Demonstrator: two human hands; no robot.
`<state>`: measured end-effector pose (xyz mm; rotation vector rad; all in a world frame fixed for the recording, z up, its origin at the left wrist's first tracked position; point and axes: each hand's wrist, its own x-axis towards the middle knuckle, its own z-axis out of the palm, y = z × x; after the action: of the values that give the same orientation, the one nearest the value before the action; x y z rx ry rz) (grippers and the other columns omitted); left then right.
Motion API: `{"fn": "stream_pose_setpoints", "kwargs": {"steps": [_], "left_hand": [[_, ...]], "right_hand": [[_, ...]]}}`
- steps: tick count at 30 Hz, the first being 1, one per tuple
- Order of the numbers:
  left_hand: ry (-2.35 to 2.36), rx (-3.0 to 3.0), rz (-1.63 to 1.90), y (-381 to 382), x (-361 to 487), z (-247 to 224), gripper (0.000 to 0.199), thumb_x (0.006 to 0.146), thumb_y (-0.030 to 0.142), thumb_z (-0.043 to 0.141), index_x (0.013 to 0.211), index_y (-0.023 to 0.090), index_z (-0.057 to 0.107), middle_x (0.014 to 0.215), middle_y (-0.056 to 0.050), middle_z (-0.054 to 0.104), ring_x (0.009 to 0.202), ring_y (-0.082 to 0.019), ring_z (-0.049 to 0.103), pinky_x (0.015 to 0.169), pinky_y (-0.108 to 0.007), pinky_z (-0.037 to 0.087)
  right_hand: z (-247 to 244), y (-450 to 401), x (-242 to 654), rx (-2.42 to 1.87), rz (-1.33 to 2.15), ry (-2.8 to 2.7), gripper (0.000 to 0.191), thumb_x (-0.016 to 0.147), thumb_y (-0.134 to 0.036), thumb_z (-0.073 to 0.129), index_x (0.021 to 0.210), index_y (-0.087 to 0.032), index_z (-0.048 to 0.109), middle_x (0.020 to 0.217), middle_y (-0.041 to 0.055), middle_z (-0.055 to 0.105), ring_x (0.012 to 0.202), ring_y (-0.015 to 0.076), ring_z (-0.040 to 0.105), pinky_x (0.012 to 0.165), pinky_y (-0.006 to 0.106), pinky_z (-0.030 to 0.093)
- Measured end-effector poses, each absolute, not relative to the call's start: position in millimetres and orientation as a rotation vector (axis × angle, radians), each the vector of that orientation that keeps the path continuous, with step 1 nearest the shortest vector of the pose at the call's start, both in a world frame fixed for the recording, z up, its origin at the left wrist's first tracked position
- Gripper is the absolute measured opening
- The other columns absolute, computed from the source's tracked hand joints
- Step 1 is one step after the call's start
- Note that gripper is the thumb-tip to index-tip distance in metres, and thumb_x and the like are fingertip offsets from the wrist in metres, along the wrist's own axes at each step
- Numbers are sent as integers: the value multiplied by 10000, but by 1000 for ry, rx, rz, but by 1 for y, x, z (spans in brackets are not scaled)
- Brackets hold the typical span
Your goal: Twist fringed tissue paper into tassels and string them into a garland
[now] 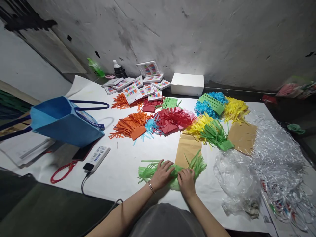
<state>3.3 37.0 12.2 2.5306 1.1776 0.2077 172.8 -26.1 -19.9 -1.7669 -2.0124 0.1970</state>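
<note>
A light green bundle of fringed tissue paper (151, 171) lies across the white-covered table in front of me, with loose strips spreading out at both ends. My left hand (163, 173), with a bracelet at the wrist, rests on the left part of the bundle, fingers bent over it. Close beside it, my right hand (187, 181) has its fingers curled onto the bundle's middle right. Both sets of fingers press on the green paper. Behind the bundle lies a brown paper envelope (188, 148), partly covered by it.
Orange fringe (130, 125), red fringe (170, 120), yellow fringe (236, 110) and darker green fringe (217, 134) lie further back. A blue bag (66, 121) and power bank (96, 159) are left. Clear plastic (238, 174) and silvery strips (276, 154) lie right. Behind stands a white box (187, 84).
</note>
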Motion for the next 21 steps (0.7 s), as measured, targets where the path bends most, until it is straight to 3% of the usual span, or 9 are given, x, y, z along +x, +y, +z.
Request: {"fn": "stream_pose_setpoints", "kwargs": {"steps": [2,5,9,14,21], "left_hand": [[1096,2612,295,31,-2,5,194,902,206,522,1065,269,606,1213,-44,592,1219,-237,427,1105,-506,153],[1094,2624,312,26,-8,-8,169,931,190,485,975,257,634,1073,-32,641,1125,-220,479,1061,-476,215],[995,2625,246,26,-13,-16,142,929,223,511,976,254,641,940,-28,648,991,-201,514,1001,-437,265],[1116,2507,133,29,-12,-7,150,933,244,496,925,228,645,897,-33,639,933,-210,520,964,-425,269],[1417,2374,40,46,11,3,281,942,283,426,816,163,647,805,-90,675,816,-260,570,825,-428,312]], "right_hand": [[-18,-27,171,-1769,198,-2002,122,888,-208,530,961,-206,628,969,62,641,984,234,531,1006,465,234],[-21,-29,167,-1707,167,-2082,202,865,-206,572,1059,-232,620,1086,88,636,1075,258,500,1033,487,193],[-29,-33,175,-1665,131,-2122,185,866,-113,556,948,-249,653,946,45,673,1021,229,536,1032,467,195],[-24,-40,191,-1707,142,-2082,141,896,-197,560,985,-260,649,977,31,669,1043,220,540,1039,474,194],[-7,-20,181,-1995,101,-1929,140,888,-192,542,780,-207,630,843,71,617,895,265,528,918,519,292]]}}
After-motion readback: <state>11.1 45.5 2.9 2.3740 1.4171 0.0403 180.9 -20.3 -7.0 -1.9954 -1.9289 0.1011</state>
